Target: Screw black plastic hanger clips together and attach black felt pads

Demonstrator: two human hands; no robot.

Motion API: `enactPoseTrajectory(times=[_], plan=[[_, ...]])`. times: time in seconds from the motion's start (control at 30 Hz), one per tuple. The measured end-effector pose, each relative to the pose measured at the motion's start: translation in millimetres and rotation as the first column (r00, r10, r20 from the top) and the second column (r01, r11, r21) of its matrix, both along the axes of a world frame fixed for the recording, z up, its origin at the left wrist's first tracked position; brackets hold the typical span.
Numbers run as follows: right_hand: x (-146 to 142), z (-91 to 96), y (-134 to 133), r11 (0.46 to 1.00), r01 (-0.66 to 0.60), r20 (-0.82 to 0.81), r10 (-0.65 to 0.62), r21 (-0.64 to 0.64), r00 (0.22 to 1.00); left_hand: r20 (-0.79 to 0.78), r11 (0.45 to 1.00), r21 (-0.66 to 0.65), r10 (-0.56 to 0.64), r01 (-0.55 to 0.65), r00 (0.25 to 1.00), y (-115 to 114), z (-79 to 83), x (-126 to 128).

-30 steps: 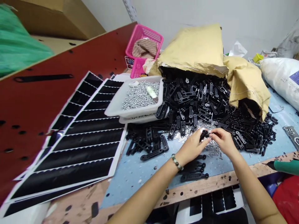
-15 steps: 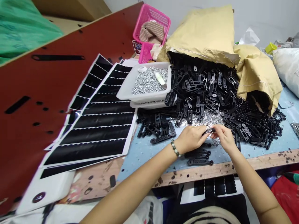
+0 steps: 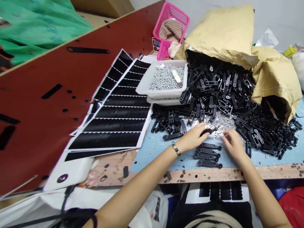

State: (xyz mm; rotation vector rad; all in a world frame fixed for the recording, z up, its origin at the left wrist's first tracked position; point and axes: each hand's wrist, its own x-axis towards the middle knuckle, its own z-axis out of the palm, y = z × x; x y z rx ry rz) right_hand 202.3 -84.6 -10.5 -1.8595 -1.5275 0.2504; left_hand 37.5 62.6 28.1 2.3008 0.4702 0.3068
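Here, both forearms reach in from the lower edge over the blue-topped desk. The left hand, palm angled down, pinches a black part between thumb and fingers above the small metal pieces. The right hand sits just beside it, thumb and fingers bent toward the part but apart from it; whether they pinch something tiny, I cannot tell. The left fingers cover one end of the part, and its finer detail is too small to make out. What shows is slim and dark, above four similar black arms with textured faces and rounded ends.
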Motion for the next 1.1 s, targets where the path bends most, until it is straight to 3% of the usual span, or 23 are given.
enactPoseTrajectory(times=[0.13,0.23,0.4,0.77,0.97,1.1], plan=[[2.3,-3.3,-17.5,1.000,0.011,-0.026,-0.011,0.024,1.000,-0.038,0.987,0.065,-0.144,0.146,0.989,-2.8,-11.0,11.6],[-0.4,-8.8,-21.6,1.000,0.016,0.011,-0.016,0.010,1.000,-0.131,0.970,0.164,-0.157,0.178,0.979,-5.5,-18.1,17.5],[-3.4,-18.4,-17.3,0.996,-0.092,0.082,0.093,-0.005,0.992,-0.198,0.943,0.237,-0.188,0.233,0.962,-9.7,-21.0,13.4],[-1.5,-15.1,-12.8,0.990,-0.127,0.150,0.136,-0.064,0.979,-0.187,0.978,0.116,-0.150,0.174,0.971,-5.7,-12.8,12.6],[-18.3,2.0,-47.3,0.994,-0.111,0.130,0.113,-0.024,0.985,-0.185,0.987,0.057,-0.135,0.148,0.973,-12.1,-13.2,5.5],[-45.2,-7.6,-60.5,0.997,-0.066,0.182,0.071,-0.031,0.981,-0.104,0.994,-0.014,-0.108,0.107,0.989,-18.5,-19.8,-5.5]])
